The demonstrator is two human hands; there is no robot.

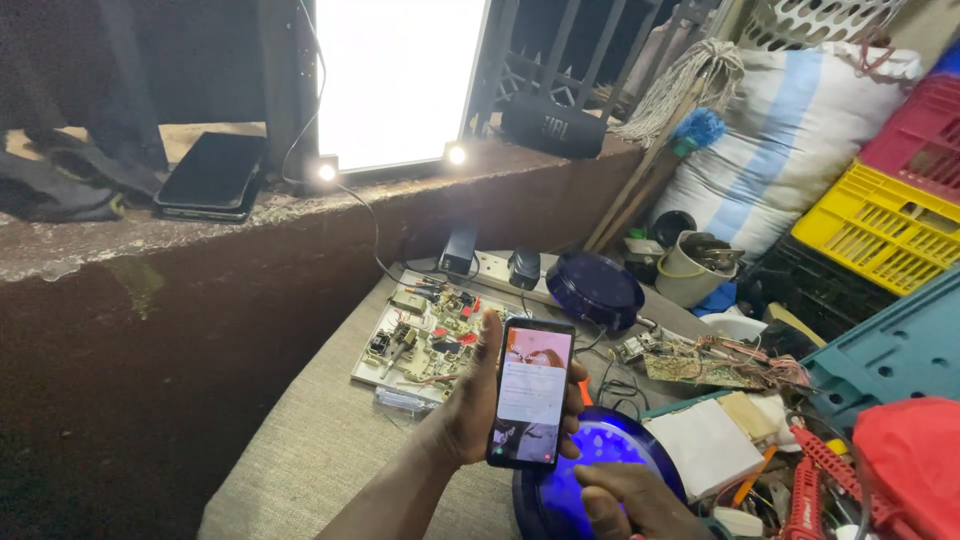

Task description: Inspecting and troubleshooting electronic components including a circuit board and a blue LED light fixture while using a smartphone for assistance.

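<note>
Black phone (530, 392) clasped in left hand (472, 400), right hand (625, 497) on blue dome (590, 465)

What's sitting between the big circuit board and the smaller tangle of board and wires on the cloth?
In the head view, the left hand holds a lit phone upright between circuit board and wired board.

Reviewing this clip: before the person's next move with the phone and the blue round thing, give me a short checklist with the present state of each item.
1. Left hand has a firm hold on the phone: ok, fingers wrap both edges.
2. Phone screen lit and facing the person: ok.
3. Right hand steady on the glowing blue round lamp: ok for contact; whether it grips cannot tell.
4. Circuit board lies clear of both hands: ok, it sits beyond the phone.
5. Space to set things down at the right: not ok, loose wires and tools crowd it.
</note>
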